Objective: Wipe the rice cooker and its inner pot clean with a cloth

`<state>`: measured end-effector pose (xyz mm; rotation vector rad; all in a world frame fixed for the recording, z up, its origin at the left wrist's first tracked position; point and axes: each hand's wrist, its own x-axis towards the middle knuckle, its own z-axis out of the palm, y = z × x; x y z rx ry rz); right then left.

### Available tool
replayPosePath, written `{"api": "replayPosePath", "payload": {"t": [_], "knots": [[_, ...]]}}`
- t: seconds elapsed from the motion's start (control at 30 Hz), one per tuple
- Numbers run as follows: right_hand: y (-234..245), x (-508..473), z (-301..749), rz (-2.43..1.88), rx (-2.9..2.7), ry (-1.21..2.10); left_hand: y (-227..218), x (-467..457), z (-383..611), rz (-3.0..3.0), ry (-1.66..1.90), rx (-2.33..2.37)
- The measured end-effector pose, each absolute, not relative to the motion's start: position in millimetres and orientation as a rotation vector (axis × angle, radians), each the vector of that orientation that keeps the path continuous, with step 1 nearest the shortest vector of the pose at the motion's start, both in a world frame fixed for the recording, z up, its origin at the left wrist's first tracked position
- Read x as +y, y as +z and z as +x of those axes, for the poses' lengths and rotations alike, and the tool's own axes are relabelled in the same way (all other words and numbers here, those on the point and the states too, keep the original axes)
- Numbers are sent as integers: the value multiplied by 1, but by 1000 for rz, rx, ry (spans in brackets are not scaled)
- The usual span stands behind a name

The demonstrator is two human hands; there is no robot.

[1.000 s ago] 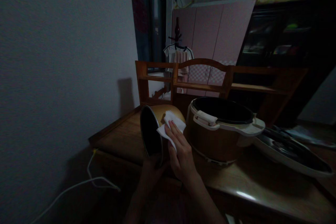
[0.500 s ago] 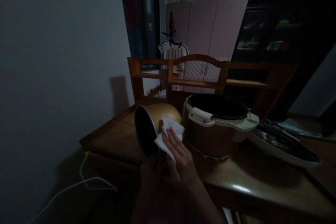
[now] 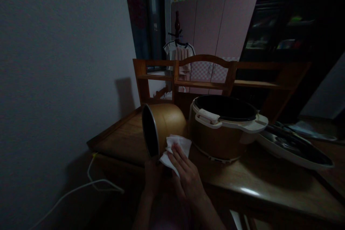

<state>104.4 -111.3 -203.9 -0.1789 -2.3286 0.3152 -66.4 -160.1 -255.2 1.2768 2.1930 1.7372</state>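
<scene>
A gold inner pot point(image 3: 169, 120) with a dark inside lies tipped on its side, its mouth facing left. My left hand point(image 3: 153, 174) grips its rim from below, in deep shade. With fingers laid together, my right hand point(image 3: 185, 172) presses a white tissue point(image 3: 179, 145) against the lower side of the pot. To the right stands the rice cooker body point(image 3: 218, 138), a gold housing with a pale rim and a dark opening. Farther right the cooker's lid point(image 3: 293, 149) lies tilted, its inner side up.
All of this rests on a wooden desk point(image 3: 258, 176) with a low wooden shelf point(image 3: 205, 85) along its back. A white cable point(image 3: 81, 185) hangs off the left edge beside the wall point(image 3: 67, 61). Pink cabinets point(image 3: 210, 25) and a clothes stand point(image 3: 177, 25) are behind.
My right hand and the tissue have moved down the pot's outer side. The pot appears slightly turned, with more of its gold side showing. The whole view has shifted a little.
</scene>
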Motion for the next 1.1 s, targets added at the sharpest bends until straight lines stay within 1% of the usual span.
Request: {"api": "replayPosePath", "payload": {"t": [0.27,0.43,0.53,0.63,0.77,1.0,1.1], "knots": [[-195,-93,114,-292,-2288,285,-244,-158,-72,1219,1840,1978],[-167,-77,117,-320,-2128,287,-244,-160,-75,1146,1861,2003],[-148,-72,112,-273,-2152,277,-245,-161,-75,1126,1853,2007],[-141,-71,103,-255,-2185,318,-247,-162,-76,1099,1852,2012],[-149,-74,99,-287,-2146,413,-249,-164,-80,1064,1863,2017],[-188,-75,110,-389,-2067,521,-248,-165,-87,992,1898,2053],[-195,-70,112,-420,-1979,568,-249,-165,-88,966,1907,2063]]}}
